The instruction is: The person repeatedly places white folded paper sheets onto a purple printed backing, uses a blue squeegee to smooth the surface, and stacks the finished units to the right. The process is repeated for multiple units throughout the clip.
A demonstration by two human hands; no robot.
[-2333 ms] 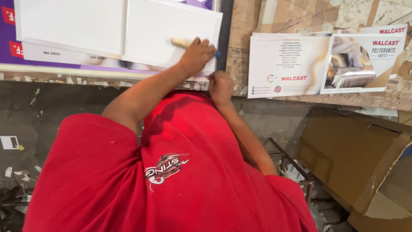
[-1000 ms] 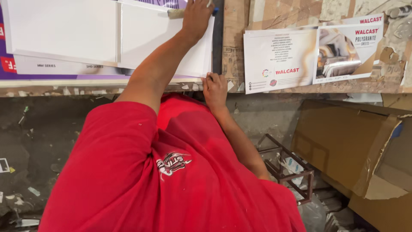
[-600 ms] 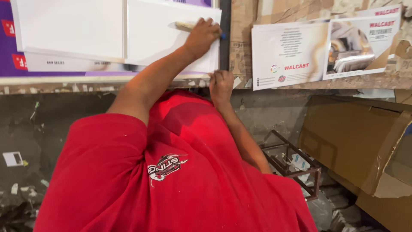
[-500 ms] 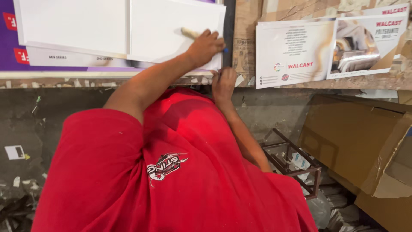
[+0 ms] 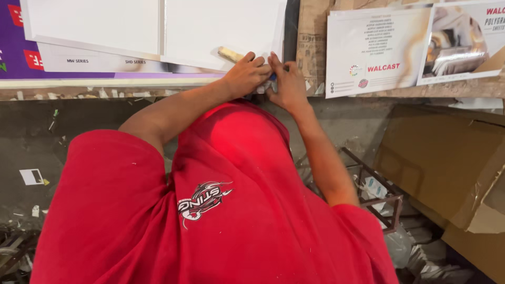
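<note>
My left hand point(image 5: 244, 73) is closed around a tool with a pale wooden handle point(image 5: 230, 53), at the lower right corner of a white panel point(image 5: 221, 26). My right hand point(image 5: 286, 81) lies right beside it, fingers stretched out and touching the left hand's fingertips. A small blue part point(image 5: 273, 77) shows between the two hands. What the fingertips pinch there is hidden. A second white panel point(image 5: 94, 21) lies to the left, over a purple printed sheet point(image 5: 16, 52). My red shirt point(image 5: 210, 210) fills the lower frame.
Printed posters point(image 5: 379, 50) lie on the ledge to the right. Below them stand brown cardboard boxes point(image 5: 447, 163) and a rusty metal frame point(image 5: 373, 194) over crumpled plastic bags. A dark, littered floor point(image 5: 31, 147) is at the left.
My left hand has come down from the face of the white panel to its lower edge and now meets my right hand, which has lifted slightly toward it.
</note>
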